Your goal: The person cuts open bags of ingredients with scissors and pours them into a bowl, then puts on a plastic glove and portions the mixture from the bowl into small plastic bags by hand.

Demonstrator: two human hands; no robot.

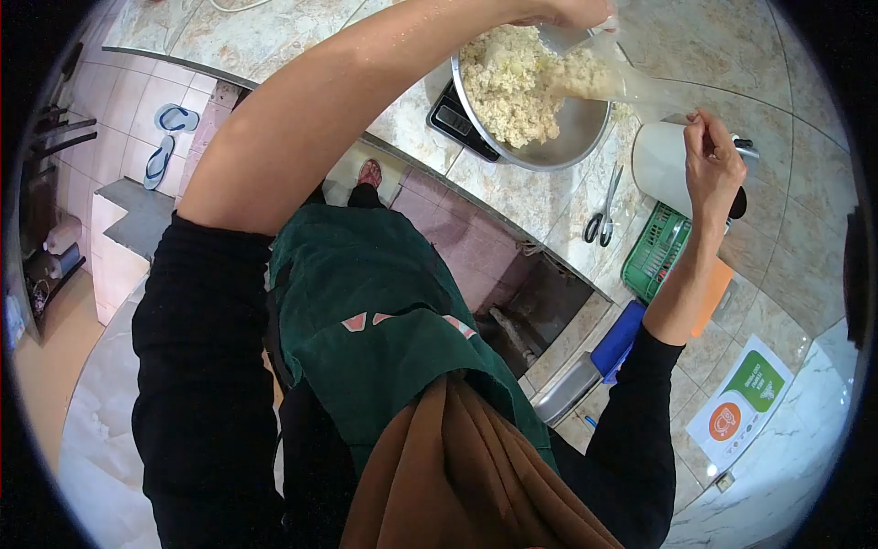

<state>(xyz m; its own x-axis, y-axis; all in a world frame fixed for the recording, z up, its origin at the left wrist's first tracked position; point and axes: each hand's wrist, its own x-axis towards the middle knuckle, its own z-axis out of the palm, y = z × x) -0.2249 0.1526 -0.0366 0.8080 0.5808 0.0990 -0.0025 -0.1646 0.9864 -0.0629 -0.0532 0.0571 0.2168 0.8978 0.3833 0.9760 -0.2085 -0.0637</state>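
A metal bowl (pixel 585 137) holding pale, crumbly food (pixel 512 87) rests on a black digital scale (pixel 455 119). Above the bowl's right side, a clear plastic bag (pixel 649 91) is stretched between my hands, with some of the same crumbly food at its bowl end. My left hand (pixel 581 13), partly cut off at the top edge, is closed on the bag's upper part. At the bag's right end, my right hand (pixel 713 163) pinches the plastic between closed fingers.
Black-handled scissors (pixel 604 218) lie on the tiled counter beside the bowl. A white container (pixel 660 160) stands under my right forearm, near a green basket (pixel 657 249). Further right are a blue item (pixel 618 339), an orange board (pixel 713 293) and a printed sign (pixel 739 403).
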